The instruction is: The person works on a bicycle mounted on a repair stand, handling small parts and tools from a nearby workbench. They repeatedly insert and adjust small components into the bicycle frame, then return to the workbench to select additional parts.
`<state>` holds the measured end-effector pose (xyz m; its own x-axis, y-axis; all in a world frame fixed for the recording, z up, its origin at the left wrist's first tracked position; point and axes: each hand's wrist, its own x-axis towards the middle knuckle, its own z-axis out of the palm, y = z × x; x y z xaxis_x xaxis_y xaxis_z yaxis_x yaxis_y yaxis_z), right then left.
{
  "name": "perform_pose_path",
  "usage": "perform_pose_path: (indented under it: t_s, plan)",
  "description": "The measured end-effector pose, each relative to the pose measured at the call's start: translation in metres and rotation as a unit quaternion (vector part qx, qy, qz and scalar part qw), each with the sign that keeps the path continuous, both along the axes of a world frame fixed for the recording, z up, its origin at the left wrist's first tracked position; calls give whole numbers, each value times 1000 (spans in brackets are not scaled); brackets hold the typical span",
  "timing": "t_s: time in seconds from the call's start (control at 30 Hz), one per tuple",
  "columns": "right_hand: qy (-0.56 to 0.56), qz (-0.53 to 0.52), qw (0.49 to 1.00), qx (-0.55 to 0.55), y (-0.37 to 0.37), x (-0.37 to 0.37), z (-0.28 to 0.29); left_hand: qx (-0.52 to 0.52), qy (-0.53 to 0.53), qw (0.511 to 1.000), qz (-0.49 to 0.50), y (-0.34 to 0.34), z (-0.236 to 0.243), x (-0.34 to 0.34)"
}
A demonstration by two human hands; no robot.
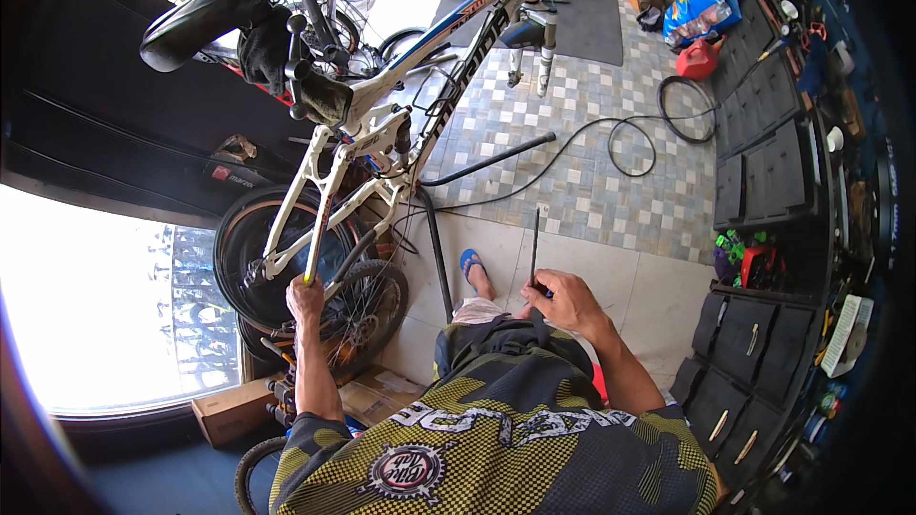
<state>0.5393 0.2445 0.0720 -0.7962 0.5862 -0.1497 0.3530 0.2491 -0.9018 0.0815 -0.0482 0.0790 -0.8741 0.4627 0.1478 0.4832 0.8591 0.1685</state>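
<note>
A white bicycle frame (320,167) with black and blue tubes hangs tilted in front of me, without a rear wheel at its stays. My left hand (304,298) is closed at the lower end of the rear stays, around a slim stick-like thing (310,279) with a yellow part above the fist. Its far end overlaps the frame, so its kind is unclear. My right hand (565,300) is pinched around a thin dark rod (535,243), held roughly upright in front of my body and apart from the frame.
A clamp handle (298,72) and dark cloth (326,100) are at the seat tube. Loose wheels (367,310) lean below the frame at left. A black cable (582,126) loops over the tiled floor. Dark drawers (763,181) line the right; a cardboard box (232,412) stands lower left.
</note>
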Motion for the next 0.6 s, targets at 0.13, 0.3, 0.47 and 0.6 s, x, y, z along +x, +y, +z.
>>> perform_pose_path:
  t_s: [0.13,0.3,0.47,0.6]
  plan:
    - [-4,0,1000,-13,4,1,2,10,-1,1000,7,1,-1,2]
    - [-6,-1,1000,5,6,3,-2,-4,-14,1000,5,1,6,0]
    - [-4,4,1000,7,8,4,-1,-3,-14,1000,-6,0,6,-3]
    - [-39,-5,998,-49,7,1,4,-9,-21,1000,16,-1,1,-3]
